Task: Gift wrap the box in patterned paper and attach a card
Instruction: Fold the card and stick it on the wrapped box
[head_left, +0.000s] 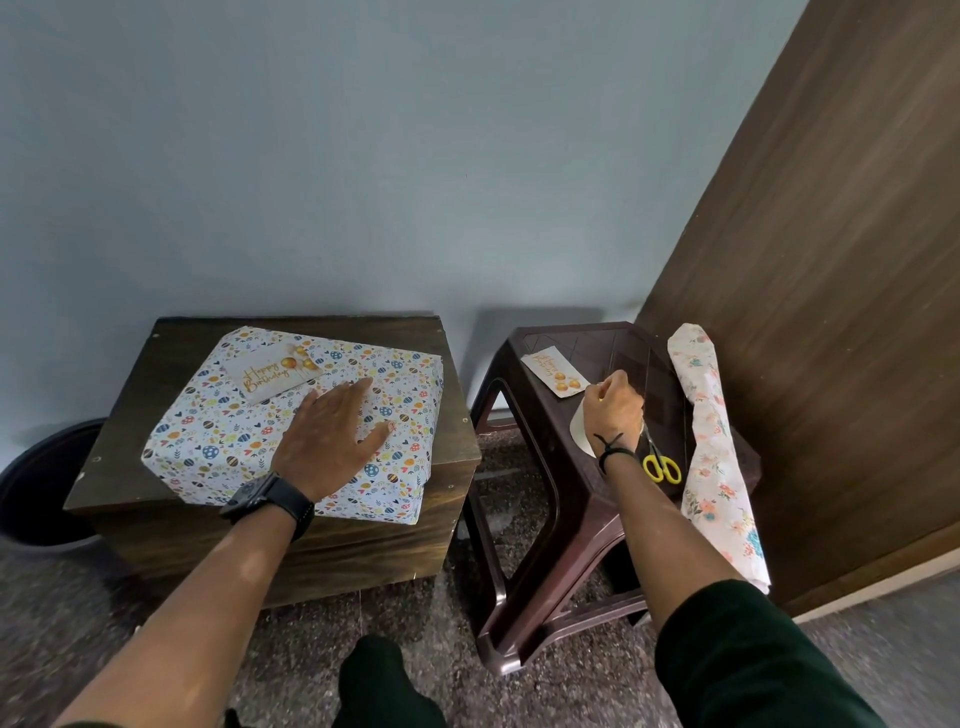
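Note:
The box (218, 431), wrapped in white paper with coloured egg and heart patterns, lies on a dark wooden table (130, 374). A "Happy Birthday" card (270, 376) with gold balloons lies on its top near the far left corner. My left hand (332, 431) rests flat on the wrapped top, fingers spread. My right hand (613, 410) hovers over the brown plastic stool (524, 467), fingers curled and pinching something small that I cannot make out. A second card (553, 376) lies on the stool just beyond that hand.
Yellow-handled scissors (661, 462) and a white round object (581, 431) lie on the stool by my right wrist. A roll of floral paper (714, 447) leans against the wooden panel (831, 312) at right. A dark round bin (36, 493) sits left of the table.

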